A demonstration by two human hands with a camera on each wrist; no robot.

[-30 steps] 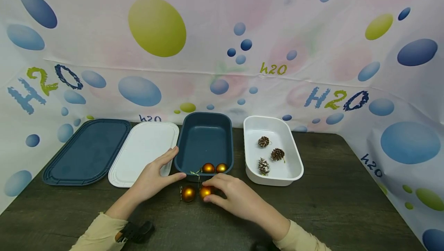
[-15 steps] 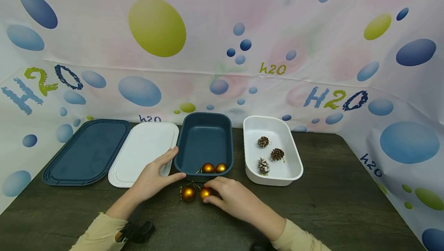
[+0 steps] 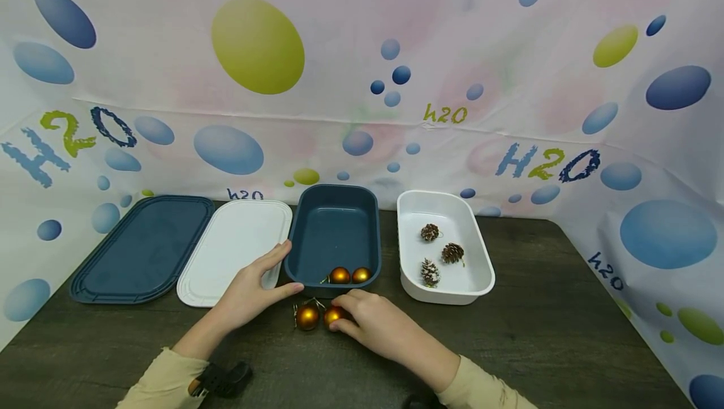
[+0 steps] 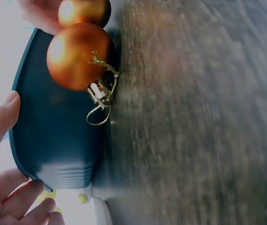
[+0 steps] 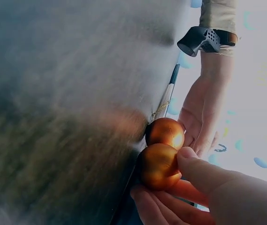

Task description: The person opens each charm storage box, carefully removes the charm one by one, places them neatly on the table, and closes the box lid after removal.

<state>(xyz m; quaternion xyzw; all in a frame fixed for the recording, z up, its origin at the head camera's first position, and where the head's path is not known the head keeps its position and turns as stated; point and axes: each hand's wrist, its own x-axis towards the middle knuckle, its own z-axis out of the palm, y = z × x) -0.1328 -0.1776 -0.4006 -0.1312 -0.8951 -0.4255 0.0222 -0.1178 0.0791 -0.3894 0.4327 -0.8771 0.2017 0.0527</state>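
Observation:
My right hand (image 3: pixel 380 324) pinches a golden-orange Christmas bauble (image 3: pixel 335 316) between thumb and fingers, on the table just in front of the dark blue container (image 3: pixel 334 223). Beside it on the left, touching or nearly so, sits another bauble (image 4: pixel 79 56) with a gold string loop. Two more baubles (image 3: pixel 361 275) lie inside the container at its near end. My left hand (image 3: pixel 251 286) rests on the container's near left corner, its fingers extended along the left rim and the thumb at the front. In the right wrist view, the pinched bauble (image 5: pixel 159 166) shows thumb contact clearly.
Right of the blue container stands a white container (image 3: pixel 415 208) holding three pine cones (image 3: pixel 452 252). To the left lie a white lid (image 3: pixel 237 242) and a dark blue lid (image 3: pixel 144 249). A patterned cloth (image 3: pixel 362 38) hangs behind the dark wooden table (image 3: pixel 543 308).
The pinched bauble's gold string, upright against the container a second ago, now lies leftward over the other bauble. My right hand has barely shifted; the left hand keeps its place.

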